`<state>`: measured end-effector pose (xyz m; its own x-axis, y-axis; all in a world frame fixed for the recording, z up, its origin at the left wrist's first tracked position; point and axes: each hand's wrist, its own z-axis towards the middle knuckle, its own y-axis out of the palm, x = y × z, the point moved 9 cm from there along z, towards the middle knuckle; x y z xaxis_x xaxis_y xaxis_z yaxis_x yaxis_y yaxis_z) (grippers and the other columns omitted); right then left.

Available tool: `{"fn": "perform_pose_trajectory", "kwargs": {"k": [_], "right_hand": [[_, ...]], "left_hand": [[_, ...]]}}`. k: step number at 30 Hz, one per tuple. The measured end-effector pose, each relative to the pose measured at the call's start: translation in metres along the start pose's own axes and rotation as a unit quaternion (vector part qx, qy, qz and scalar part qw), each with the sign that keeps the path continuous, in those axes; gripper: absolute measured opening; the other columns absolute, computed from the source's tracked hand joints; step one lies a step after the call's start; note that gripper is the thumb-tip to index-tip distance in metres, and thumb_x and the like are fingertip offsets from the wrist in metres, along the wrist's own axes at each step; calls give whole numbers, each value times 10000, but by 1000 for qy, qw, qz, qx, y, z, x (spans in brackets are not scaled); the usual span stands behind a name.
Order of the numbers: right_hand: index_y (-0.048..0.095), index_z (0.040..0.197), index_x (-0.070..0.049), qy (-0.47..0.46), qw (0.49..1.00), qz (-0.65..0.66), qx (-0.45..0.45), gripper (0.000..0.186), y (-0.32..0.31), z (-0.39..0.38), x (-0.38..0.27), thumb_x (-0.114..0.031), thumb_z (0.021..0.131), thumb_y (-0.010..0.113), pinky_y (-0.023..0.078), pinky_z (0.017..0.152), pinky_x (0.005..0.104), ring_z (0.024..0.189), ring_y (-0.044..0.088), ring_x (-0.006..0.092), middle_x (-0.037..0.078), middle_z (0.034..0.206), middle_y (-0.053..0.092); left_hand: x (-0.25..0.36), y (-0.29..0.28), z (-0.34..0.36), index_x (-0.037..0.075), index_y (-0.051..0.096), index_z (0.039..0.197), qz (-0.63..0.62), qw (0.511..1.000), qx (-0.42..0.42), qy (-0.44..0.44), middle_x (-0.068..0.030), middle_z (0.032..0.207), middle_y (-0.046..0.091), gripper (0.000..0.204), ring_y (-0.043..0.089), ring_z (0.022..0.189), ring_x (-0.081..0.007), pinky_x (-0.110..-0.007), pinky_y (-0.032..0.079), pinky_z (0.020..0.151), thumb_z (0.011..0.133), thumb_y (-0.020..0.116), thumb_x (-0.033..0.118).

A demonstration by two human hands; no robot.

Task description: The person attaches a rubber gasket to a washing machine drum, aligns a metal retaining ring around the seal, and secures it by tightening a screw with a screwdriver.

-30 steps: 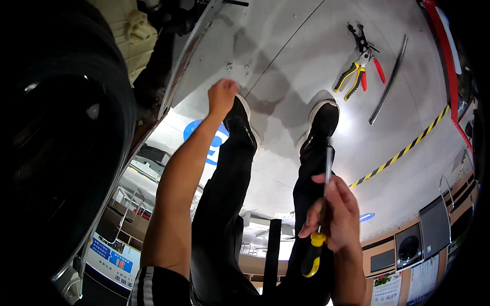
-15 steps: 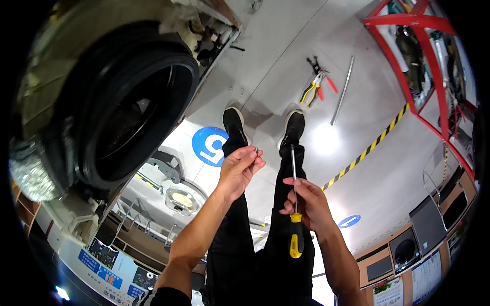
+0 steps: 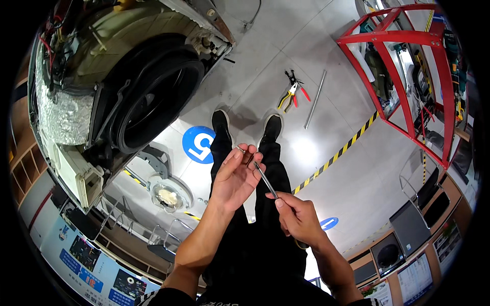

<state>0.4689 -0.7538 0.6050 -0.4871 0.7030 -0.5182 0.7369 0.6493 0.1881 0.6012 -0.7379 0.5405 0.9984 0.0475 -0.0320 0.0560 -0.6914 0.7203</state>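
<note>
My left hand is raised palm up in front of my legs, thumb and a fingertip pinched on a small silver metal piece, too small to name surely. A screwdriver is in my right hand. Its steel shaft slants up and left, and the tip meets or nearly meets the left fingers. Most of the handle is hidden by the right hand. To the left stands an opened front-load washing machine with a black rubber door gasket around its drum mouth.
Pliers with yellow-black handles, a red-handled tool and a metal rod lie on the floor ahead. A round washer door lies at left. A red frame rack stands at right, beyond yellow-black tape.
My right hand has tilted the screwdriver leftward, bringing its tip from upright to my left fingers. The left hand has turned its palm up more. The whole view has shifted slightly.
</note>
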Motion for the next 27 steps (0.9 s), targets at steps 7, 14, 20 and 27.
{"fn": "perform_pose_trajectory", "kwargs": {"k": [7,14,20,27], "right_hand": [[658,1157,-28,-154,977,-139,50,242,2,-14,-39,-143,988,530,340,434,220,423,444,47,-15,486,436],[665,1129,-41,-191,959,-193,79,212,6,-28,-56,-131,973,554,324,439,242,439,412,64,10,499,433],[630,1052,-27,-120,979,-155,59,141,8,-32,-46,-118,958,576,403,444,260,464,546,139,54,553,540],[620,1035,-29,-187,964,-171,81,123,21,-36,-59,-94,931,611,438,492,292,513,587,214,118,644,589]], "left_hand": [[-8,18,-20,55,631,1086,-63,995,-75,-17,-66,1078,644,171,628,1007,-188,-347,529,917,970,582,170],[1,24,-34,23,623,1099,23,996,-78,25,-95,1046,644,197,644,970,-201,-358,547,922,982,566,171],[3,25,-45,3,606,1140,89,993,-69,27,-122,1065,650,250,649,981,-219,-383,552,912,989,557,196],[26,43,-73,-23,519,1309,234,970,-11,73,-140,1123,647,369,633,1035,-236,-412,500,961,1006,526,187]]}}
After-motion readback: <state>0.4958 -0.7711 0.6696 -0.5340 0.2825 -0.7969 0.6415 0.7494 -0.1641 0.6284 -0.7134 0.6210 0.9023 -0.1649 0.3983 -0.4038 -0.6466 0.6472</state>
